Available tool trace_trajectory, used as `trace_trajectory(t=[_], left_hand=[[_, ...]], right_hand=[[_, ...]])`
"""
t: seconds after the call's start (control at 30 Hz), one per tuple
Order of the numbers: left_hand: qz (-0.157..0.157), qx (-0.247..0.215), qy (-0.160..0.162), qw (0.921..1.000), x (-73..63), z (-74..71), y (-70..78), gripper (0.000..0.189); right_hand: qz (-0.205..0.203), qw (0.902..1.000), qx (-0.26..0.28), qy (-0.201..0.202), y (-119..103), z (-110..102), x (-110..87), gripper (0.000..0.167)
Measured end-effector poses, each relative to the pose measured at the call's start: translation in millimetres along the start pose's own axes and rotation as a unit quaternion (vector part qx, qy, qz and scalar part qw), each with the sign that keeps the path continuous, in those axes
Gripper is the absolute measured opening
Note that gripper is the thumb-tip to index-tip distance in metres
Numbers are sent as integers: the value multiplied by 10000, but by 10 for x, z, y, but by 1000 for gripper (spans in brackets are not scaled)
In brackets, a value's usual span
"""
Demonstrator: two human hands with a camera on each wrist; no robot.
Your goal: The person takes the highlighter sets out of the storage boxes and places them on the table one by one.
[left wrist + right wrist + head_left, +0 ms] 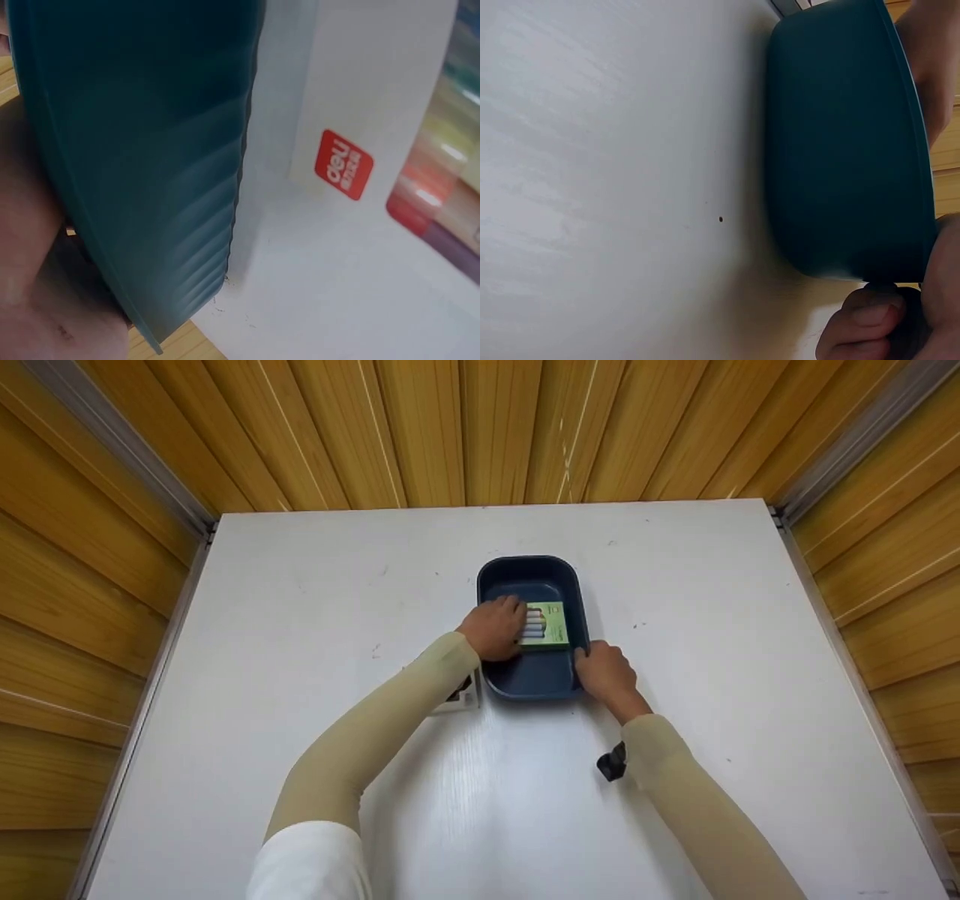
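Dark blue, the tray is standing near the middle of the white surface in the head view, and a green box printed with light sticks is lying inside it. The left grip is reaching over the tray's left wall and covering the box's left end; its fingertips are not showing clearly, so I cannot tell whether it is clamping the box or only resting on it. The right grip is clamping the tray's rim by its near right corner. The step in hand seems to be handling the box while steadying the tray; the next move would be calling for a firm hold on the rim and a left grip clearing the wall. A pale pack is lying just beside the tray, partly disappearing under the left forearm.

In the left wrist view, the tray's ribbed outer wall is blocking the green box altogether. A red label is showing on what is probably that pale pack, whose coloured part is running off the frame.

In the right wrist view, the thumb and curled fingers are closing at the tray's end; a dark form between them is defying identification, and the frame is cutting that grip off.
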State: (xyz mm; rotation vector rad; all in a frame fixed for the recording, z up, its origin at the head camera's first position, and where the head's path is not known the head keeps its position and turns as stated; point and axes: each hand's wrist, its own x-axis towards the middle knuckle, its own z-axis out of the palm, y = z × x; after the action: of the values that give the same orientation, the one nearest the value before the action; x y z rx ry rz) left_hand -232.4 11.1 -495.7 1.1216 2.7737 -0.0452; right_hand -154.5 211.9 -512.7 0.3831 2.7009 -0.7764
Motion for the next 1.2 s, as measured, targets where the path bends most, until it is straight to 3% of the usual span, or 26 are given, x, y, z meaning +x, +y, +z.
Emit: trace_trajectory(t=[0.3,0.67,1.2], left_hand=[[-1,48,-149,9999,-1,-27,7,62],[162,341,68,9993,-34,-72,15,64],[6,448,-25,9990,-84,-145,43,65]], right_hand=[[0,10000,-28,-34,-12,-1,-6,43],[-87,10000,-38,-4,-13,3,6,41],[-73,10000,-23,-50,11,5,11,43]])
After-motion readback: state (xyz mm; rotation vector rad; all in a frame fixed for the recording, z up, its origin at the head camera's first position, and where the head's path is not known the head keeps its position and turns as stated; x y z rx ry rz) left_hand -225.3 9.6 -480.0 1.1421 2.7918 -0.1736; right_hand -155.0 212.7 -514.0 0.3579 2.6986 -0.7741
